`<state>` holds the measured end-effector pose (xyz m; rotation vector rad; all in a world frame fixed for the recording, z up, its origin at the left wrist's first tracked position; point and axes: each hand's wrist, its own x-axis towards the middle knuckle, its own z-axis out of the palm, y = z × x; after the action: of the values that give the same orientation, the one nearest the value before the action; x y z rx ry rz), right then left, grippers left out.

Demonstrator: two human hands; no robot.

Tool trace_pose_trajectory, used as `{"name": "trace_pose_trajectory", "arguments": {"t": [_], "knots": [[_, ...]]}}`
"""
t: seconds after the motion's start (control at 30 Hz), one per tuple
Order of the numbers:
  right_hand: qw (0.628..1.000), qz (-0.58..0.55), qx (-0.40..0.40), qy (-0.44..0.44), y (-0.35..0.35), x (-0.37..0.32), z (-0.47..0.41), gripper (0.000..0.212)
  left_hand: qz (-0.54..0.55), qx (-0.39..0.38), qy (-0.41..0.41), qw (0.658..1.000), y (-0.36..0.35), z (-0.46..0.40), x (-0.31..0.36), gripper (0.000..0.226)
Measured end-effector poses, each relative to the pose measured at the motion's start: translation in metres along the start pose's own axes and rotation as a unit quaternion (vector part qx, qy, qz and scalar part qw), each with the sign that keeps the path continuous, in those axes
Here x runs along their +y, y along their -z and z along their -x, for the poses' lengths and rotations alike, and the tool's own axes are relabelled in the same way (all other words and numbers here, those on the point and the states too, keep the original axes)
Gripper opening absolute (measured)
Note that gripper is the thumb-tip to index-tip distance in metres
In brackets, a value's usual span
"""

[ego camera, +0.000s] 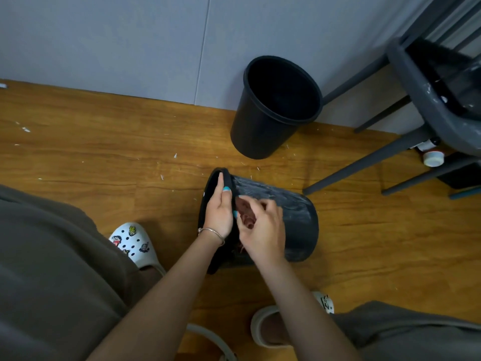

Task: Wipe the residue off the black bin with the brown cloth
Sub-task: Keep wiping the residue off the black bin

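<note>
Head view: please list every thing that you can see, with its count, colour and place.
bin: one, black with white residue, on its side on the floor, centre
second bin: one, black, upright by the wall
cloth: one, brown, against the lying bin
chair: one, grey, right
bottle: one, white cap, under the chair
floor: wood, white flecks
clogs: two, white, bottom
left hand: grip on the bin's rim
right hand: holds the cloth
</note>
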<state>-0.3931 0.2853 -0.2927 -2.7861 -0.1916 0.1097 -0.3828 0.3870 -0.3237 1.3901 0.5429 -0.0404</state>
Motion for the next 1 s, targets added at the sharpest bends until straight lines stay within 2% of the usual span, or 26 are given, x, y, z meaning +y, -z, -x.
{"name": "trace_pose_trajectory", "arguments": {"t": [0.07, 0.13, 0.23, 0.37, 0.5, 0.6, 0.7, 0.77, 0.83, 0.9, 1.0], "knots": [[0.999, 0.027, 0.012, -0.044, -0.004, -0.004, 0.009, 0.051, -0.031, 0.003, 0.002, 1.0, -0.001, -0.002, 0.004, 0.047], [0.998, 0.031, 0.015, -0.058, -0.007, -0.01, 0.013, 0.055, -0.013, 0.007, 0.031, 0.999, -0.001, -0.011, 0.011, 0.046], [0.998, 0.002, 0.053, -0.026, -0.014, -0.011, 0.012, 0.056, -0.026, -0.02, 0.049, 0.998, -0.004, -0.024, 0.017, 0.048], [0.999, -0.025, 0.027, 0.021, -0.014, 0.001, 0.009, 0.049, -0.089, 0.012, 0.02, 0.996, -0.005, -0.019, 0.014, 0.049], [0.997, -0.006, 0.028, -0.077, -0.002, 0.033, -0.002, 0.046, -0.122, 0.034, 0.032, 0.991, -0.008, -0.02, 0.013, 0.05], [0.992, -0.003, 0.044, -0.122, -0.004, 0.019, -0.002, 0.041, -0.139, 0.033, 0.031, 0.989, -0.008, -0.018, 0.01, 0.053], [0.998, -0.026, 0.031, -0.057, -0.012, -0.001, 0.014, 0.043, -0.144, 0.017, 0.035, 0.989, -0.004, -0.016, 0.003, 0.059], [1.0, -0.019, 0.005, -0.016, -0.009, 0.012, 0.016, 0.044, -0.136, 0.025, 0.035, 0.99, -0.004, -0.016, 0.001, 0.06], [0.999, -0.009, 0.002, -0.05, 0.0, 0.036, 0.01, 0.041, -0.136, 0.034, 0.033, 0.99, -0.007, -0.015, 0.001, 0.057], [0.993, -0.015, 0.032, -0.113, 0.007, 0.049, 0.004, 0.04, -0.142, 0.041, 0.028, 0.989, -0.009, -0.014, 0.002, 0.055], [0.987, -0.014, 0.049, -0.154, 0.0, 0.026, 0.006, 0.038, -0.165, 0.041, 0.032, 0.985, -0.008, -0.017, 0.002, 0.054]]}}
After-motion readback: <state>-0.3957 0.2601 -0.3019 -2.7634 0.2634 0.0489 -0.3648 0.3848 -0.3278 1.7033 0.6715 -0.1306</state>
